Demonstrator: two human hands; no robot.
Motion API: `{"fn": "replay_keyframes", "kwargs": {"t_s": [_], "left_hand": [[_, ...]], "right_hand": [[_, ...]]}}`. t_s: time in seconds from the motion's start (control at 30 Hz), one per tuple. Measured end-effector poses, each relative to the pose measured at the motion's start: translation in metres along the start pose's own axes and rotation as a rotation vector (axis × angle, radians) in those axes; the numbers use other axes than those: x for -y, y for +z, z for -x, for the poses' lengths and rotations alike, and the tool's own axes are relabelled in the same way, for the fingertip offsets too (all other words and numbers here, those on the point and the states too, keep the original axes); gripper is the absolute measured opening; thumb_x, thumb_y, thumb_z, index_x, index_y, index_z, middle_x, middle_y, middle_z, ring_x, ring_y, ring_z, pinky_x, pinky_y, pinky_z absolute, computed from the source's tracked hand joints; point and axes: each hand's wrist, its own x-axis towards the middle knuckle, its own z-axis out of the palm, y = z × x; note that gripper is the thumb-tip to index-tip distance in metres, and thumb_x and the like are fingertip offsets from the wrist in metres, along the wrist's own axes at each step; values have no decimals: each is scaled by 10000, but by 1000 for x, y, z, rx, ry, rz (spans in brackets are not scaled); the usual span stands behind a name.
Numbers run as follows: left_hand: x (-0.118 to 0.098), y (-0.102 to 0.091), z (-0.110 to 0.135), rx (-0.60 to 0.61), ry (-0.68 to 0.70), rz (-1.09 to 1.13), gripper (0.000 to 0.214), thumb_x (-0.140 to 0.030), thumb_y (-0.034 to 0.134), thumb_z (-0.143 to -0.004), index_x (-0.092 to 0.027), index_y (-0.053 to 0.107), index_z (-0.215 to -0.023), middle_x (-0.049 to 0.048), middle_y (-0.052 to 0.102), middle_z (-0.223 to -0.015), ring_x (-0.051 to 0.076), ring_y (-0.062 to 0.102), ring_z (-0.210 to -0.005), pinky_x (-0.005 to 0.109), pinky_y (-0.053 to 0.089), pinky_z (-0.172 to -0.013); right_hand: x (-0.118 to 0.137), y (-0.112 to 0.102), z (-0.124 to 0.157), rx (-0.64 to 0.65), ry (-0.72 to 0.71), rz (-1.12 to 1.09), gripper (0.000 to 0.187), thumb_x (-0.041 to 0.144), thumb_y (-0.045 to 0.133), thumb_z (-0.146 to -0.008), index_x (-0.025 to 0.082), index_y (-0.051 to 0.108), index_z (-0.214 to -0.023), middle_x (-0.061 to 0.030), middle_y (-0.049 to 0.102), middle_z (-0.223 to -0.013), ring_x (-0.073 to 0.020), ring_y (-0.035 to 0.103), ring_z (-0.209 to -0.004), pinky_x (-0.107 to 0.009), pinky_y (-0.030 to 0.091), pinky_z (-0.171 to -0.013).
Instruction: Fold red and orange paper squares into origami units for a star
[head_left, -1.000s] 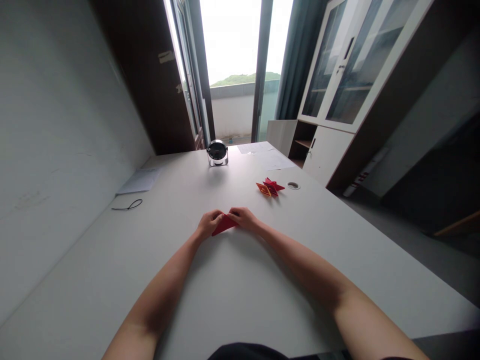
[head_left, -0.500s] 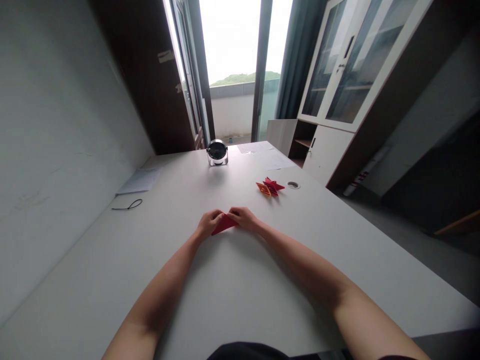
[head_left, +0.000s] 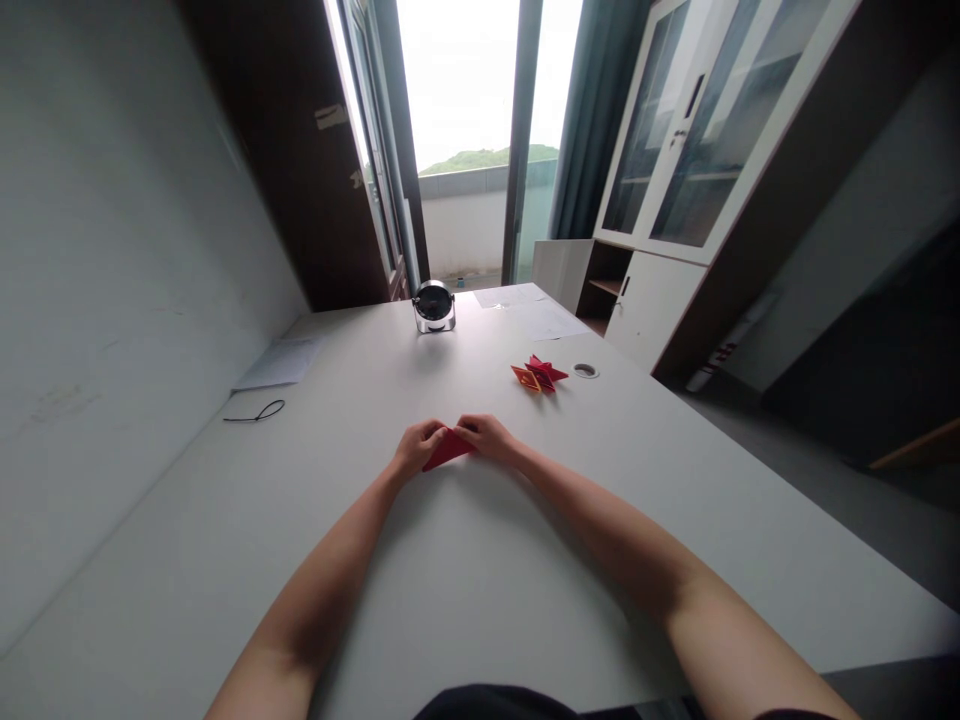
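A folded piece of red paper [head_left: 447, 450] lies on the white table [head_left: 480, 560] in front of me. My left hand [head_left: 417, 444] pinches its left side with curled fingers. My right hand [head_left: 486, 436] presses its upper right corner, fingers closed on it. The two hands meet over the paper's top edge. Further off to the right lie finished red and orange folded paper pieces [head_left: 538, 375].
A small round desk fan [head_left: 434, 305] stands at the table's far end, with white sheets [head_left: 525, 308] beside it. A paper sheet [head_left: 279, 362] and a black cord [head_left: 256, 411] lie at the left. A cable hole [head_left: 585, 371] sits near the right edge. Cabinets stand at the right.
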Motion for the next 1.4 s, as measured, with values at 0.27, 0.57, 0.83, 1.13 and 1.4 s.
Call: {"fn": "replay_keyframes", "kwargs": {"t_s": [0.27,0.57,0.83,1.13,1.4], "left_hand": [[3,0,0,10,32,-22,295,-411,535,-874,-180,719,-876,34,715,-811,171,613,-732,249,444,-641],[3,0,0,2,33,-33,294,-413,540,-869,-184,723,-885,39,719,-827,177,616,-747,251,448,-645],[4,0,-1,10,33,-41,302,-420,535,-873,-182,720,-883,36,714,-817,177,612,-746,250,442,-647],[4,0,-1,14,35,-69,299,-403,518,-884,-178,715,-890,26,716,-817,164,612,-740,238,440,-642],[4,-1,-1,20,20,-70,295,-403,526,-880,-178,717,-895,23,715,-818,162,610,-745,233,441,-650]], "right_hand": [[-1,0,1,5,-13,-1,311,431,516,-881,171,658,-785,22,583,-660,-119,468,-622,-237,331,-596],[-3,0,1,4,-14,9,305,424,517,-882,171,652,-776,25,573,-654,-119,467,-621,-234,323,-584],[-2,0,2,1,-7,8,325,443,516,-887,169,659,-786,20,584,-664,-120,472,-632,-233,329,-594],[-6,2,0,-3,-20,11,325,439,516,-888,166,656,-779,25,575,-654,-112,454,-614,-227,322,-584],[-2,0,1,-5,-6,5,314,426,526,-884,160,661,-786,20,585,-661,-115,462,-626,-226,328,-587]]}}
